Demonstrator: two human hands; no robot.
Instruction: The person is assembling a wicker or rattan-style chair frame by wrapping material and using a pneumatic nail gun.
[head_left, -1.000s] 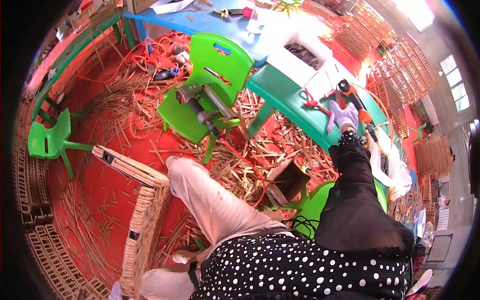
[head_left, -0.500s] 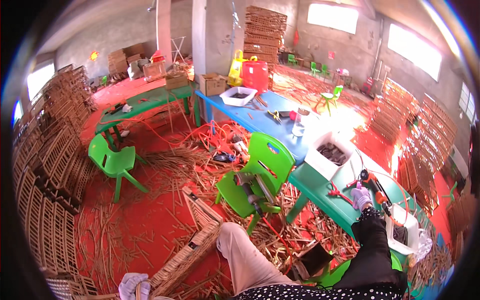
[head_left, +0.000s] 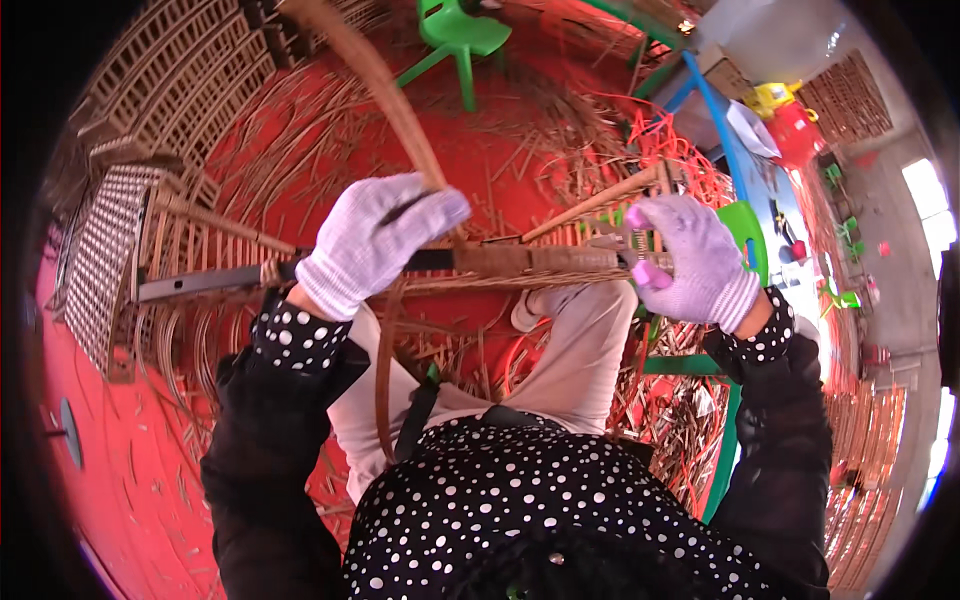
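Note:
A long wicker frame lies across my lap. Its dark bar [head_left: 205, 284] is partly wrapped in flat brown strip, and the wrapped stretch [head_left: 535, 260] lies between my hands. My left hand [head_left: 385, 240], in a pale lilac knit glove, is closed on a flat brown strip [head_left: 375, 80] that rises toward the far left; a loose length of strip [head_left: 383, 380] hangs below the bar. By the right end of the wrapping is my right hand [head_left: 695, 262], gloved alike, its thumb and forefinger curved but apart. I cannot make out anything held in it.
Woven panels [head_left: 190, 80] stand stacked at the far left. A green chair [head_left: 465, 35] is at the back, and another green chair [head_left: 742, 235] is behind my right hand. A blue table [head_left: 735, 150] stands to the right. Cut strips [head_left: 680, 420] litter the red floor.
The view has tilted down to my lap. My right hand has left the green table with the pliers and drill. Both hands are now at the frame, which has turned crosswise before me.

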